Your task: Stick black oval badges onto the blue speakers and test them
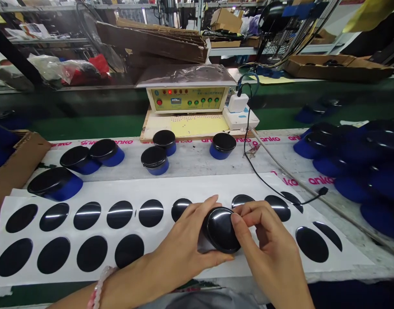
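A round device with a glossy black top (222, 228) is held over the white sheet. My left hand (187, 240) wraps round its left side, thumb below and fingers above. At its upper right edge, my right hand (268, 234) has thumb and forefinger pressed together; anything thin between them is hidden. Beneath both hands lies a white sheet (158, 266) bearing rows of black discs, such as one disc (129, 251) left of my left forearm.
Behind the sheet stand several blue-and-black round units (155, 159). More units (371, 159) are heaped at the right. A yellow-fronted control box (187, 99) sits at the back, with a black cable (264, 178) trailing forward. A cardboard box (19, 165) is at the left edge.
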Tool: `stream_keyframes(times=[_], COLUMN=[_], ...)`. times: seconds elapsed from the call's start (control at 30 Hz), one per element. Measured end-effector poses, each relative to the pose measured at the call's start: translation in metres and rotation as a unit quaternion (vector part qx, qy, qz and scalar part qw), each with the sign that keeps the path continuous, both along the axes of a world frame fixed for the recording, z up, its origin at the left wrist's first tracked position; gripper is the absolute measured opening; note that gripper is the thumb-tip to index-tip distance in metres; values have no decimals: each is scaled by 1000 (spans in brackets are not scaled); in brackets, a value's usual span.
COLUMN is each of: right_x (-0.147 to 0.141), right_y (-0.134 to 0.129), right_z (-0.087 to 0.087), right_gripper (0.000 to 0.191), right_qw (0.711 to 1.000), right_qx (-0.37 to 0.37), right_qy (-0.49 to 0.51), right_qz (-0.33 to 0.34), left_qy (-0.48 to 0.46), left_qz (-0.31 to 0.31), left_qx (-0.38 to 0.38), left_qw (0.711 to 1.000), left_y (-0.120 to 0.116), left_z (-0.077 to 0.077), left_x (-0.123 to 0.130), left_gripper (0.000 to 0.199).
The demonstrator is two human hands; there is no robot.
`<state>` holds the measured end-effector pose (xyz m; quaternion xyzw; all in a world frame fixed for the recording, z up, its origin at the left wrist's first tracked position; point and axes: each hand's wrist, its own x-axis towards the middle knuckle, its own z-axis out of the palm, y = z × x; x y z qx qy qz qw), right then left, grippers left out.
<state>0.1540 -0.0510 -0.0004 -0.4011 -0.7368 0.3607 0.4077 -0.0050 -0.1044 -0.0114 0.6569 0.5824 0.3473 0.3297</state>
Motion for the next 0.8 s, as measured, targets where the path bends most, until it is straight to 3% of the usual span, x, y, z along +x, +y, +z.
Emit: stream_keyframes(times=[0.1,0.2,0.27,0.3,0.33,0.4,0.5,0.57,0.63,0.73,0.8], right_x=[0,17,40,53,65,86,101,102,102,102,101], right_y=[4,21,39,49,58,72,82,85,89,101,110], right_z=[0,-5,-9,-10,-10,-7,0,3,2,-4,-6], right_gripper=[16,16,19,20,21,17,25,32,32,27,23], right_qw=[998,989,980,978,979,976,945,929,917,901,893], right_qx=[42,58,34,13,16,37,68,85,104,112,101], right_qy=[-53,-97,-116,-132,-155,-214,-287,-314,-333,-353,-356], right_qz=[-3,-91,-159,-162,-134,-15,141,175,193,225,255], left_qy=[56,130,181,203,221,257,348,416,459,496,516], left_qz=[-34,-55,-65,-71,-77,-77,6,78,112,127,185], left_qx=[49,103,114,112,109,106,129,141,146,160,135], left_qw=[997,985,975,970,966,958,929,895,869,844,826], left_y=[1,-4,-8,-9,-9,0,31,54,70,73,65], left_z=[1,6,11,14,17,22,23,22,23,30,40], left_x=[-2,-1,1,1,1,-4,-22,-34,-40,-46,-62], left_gripper=[78,73,64,61,59,59,55,52,49,44,43])
